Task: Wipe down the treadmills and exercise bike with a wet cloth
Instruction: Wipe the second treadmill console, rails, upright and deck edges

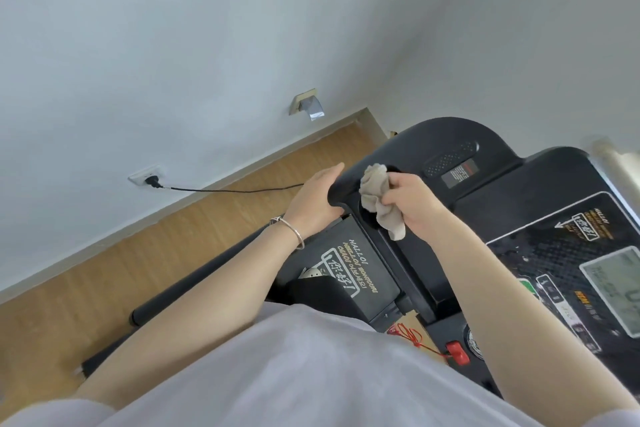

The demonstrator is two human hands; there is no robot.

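- Nearest the camera, a pale grey shirt (pixel 294 374) is filling the lower frame; both bare forearms are reaching forward from it toward the treadmill (pixel 485 191).
- Left hand (pixel 313 199) is wrapping around the rounded black end of the handrail (pixel 341 185), fingers curled over it; a thin silver bracelet (pixel 292 230) is sitting on the wrist.
- Right hand (pixel 412 204) is clenching a crumpled beige cloth (pixel 379 199); the cloth is pressing against the handrail just beside the left hand, with a loose tail hanging below the fist.
- Console panel (pixel 568 253) is lying to the right, black and glossy, with a grey display (pixel 613 288) showing digits too blurred to read; a red safety key (pixel 457 352) with a red cord is sitting at the lower edge of the console.
- Below the handrail, a black housing (pixel 349 267) is carrying gold and white lettering.
- Floor (pixel 138 260) is showing light wood planks; a pale skirting strip is running along its junction with the wall (pixel 207 45), which is plain light grey.
- Wall socket (pixel 145 177) is holding a black plug; its power cable (pixel 235 190) is running across toward the treadmill, passing behind the left hand.
- Second fitting (pixel 306 104), beige with a metallic flap, is sitting on the wall near the room corner.
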